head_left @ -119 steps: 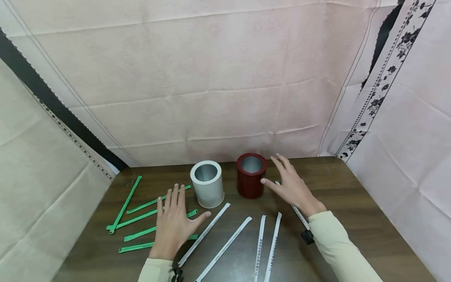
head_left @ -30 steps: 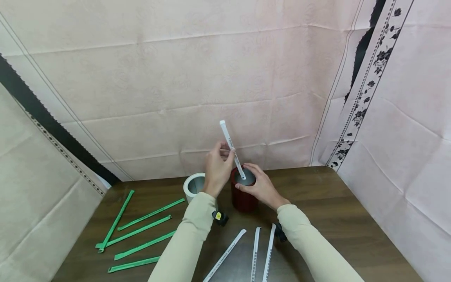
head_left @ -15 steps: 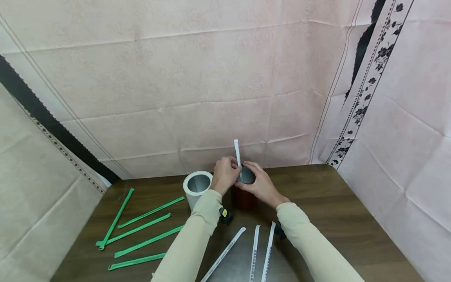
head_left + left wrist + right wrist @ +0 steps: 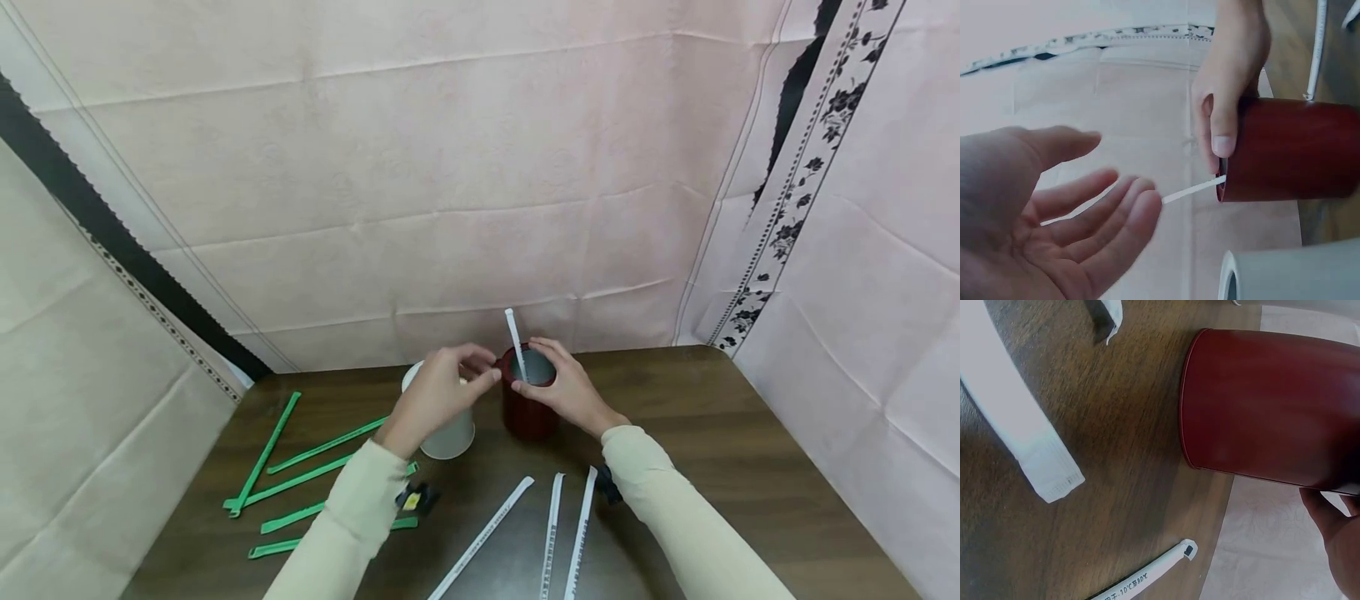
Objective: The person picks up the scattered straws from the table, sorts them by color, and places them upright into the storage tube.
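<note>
A dark red cylindrical container (image 4: 529, 414) stands upright with its mouth up. My right hand (image 4: 567, 387) holds it at the rim, thumb at the near side and fingers behind. One slim white strip (image 4: 515, 337) leans in its mouth, the upper end sticking out. Just left of it hovers my left hand (image 4: 442, 392), fingers apart and loosely bent, with nothing in its grasp. In the left wrist view the white strip (image 4: 1194, 189) passes behind those fingertips; whether they touch cannot be told. A white container (image 4: 450, 439) stands behind the left hand, partly hidden.
Three white printed strips (image 4: 483, 537) lie at the front of the wooden table (image 4: 720, 467). Several green strips (image 4: 266, 454) lie at the left, some hidden by the left arm. A pale cloth (image 4: 480, 167) hangs behind the table's back edge.
My left hand lowered the white strip into the red container, let go and drew back left. Four seconds ago both hands were apart, and more white strips lay on the table.
</note>
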